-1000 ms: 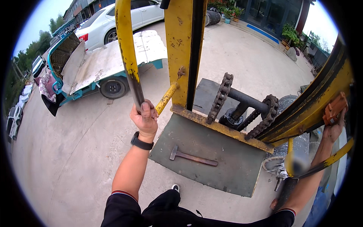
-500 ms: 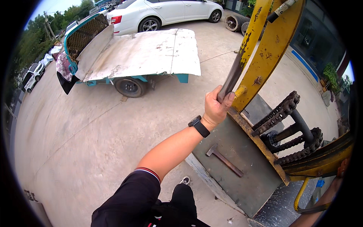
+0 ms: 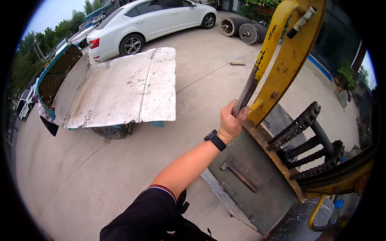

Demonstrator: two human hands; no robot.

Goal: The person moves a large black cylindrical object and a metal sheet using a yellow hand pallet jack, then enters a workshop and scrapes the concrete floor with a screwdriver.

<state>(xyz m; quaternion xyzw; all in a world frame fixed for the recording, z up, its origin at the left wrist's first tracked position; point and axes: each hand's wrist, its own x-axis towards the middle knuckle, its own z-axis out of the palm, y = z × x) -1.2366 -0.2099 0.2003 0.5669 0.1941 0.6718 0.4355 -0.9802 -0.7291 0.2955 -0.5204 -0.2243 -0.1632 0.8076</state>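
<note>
My left hand, with a black watch on its wrist, is wrapped round the worn grey lower part of a yellow bar handle. The handle belongs to a yellow steel lifting frame with two greasy chains beside a dark cylinder. Below my left hand, a hammer lies untouched on a grey metal plate, its head toward the upper left. At the dark right rim, a dim brownish shape beside the frame may be my right hand; its fingers cannot be made out.
A flat cart with a pale worn deck and teal frame stands at the left. Behind it is a white car. Two rollers and a small wood strip lie on the concrete. A yellow hooked bar juts out lower right.
The cart and car have shifted left and lower in view, while the lifting frame stays nearly in place. My left hand keeps its hold. My right forearm no longer shows clearly at lower right.
</note>
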